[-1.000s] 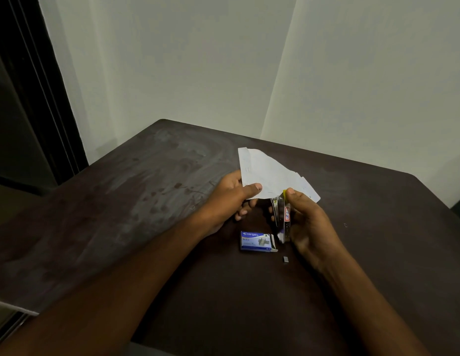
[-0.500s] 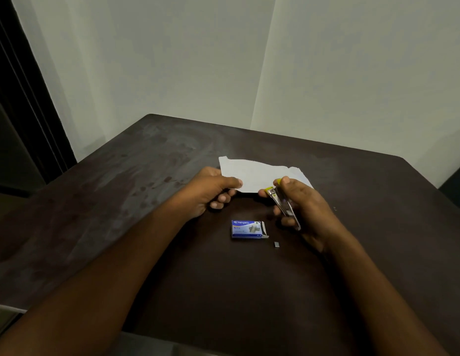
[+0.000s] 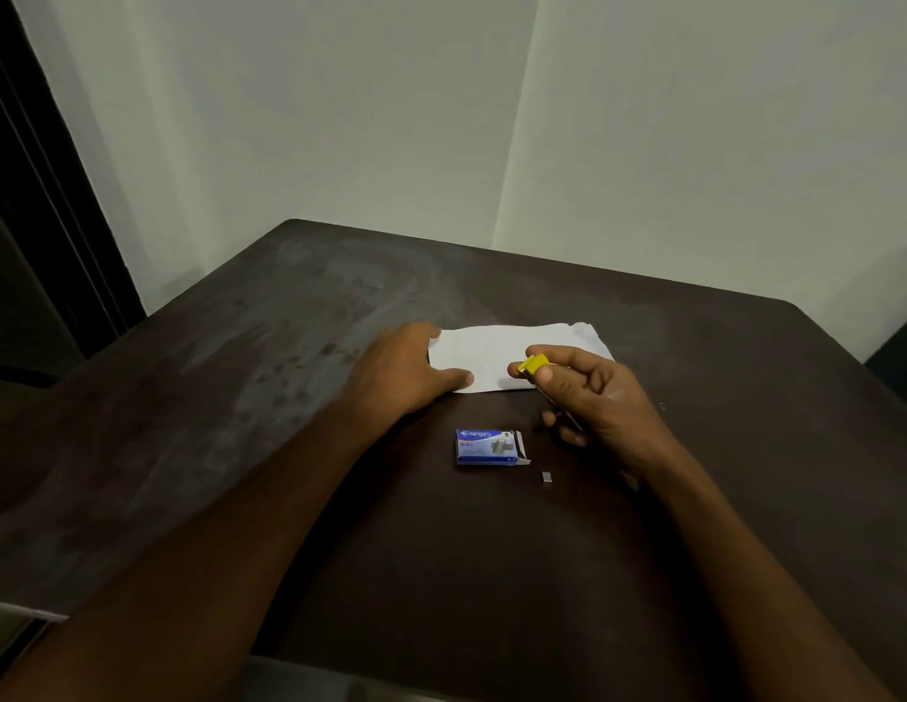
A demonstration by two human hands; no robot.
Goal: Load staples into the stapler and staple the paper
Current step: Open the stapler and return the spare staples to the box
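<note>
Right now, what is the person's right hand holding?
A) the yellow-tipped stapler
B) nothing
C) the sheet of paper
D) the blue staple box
A: the right hand grips the stapler, its yellow end poking out above the paper, while the blue box lies untouched on the table.

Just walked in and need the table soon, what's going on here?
A person's left hand rests on the left end of the paper, which lies flat on the table. The right hand grips the stapler, its yellow end over the paper's near edge. A staple box, flap open, and a small staple strip lie nearer the person.
</note>
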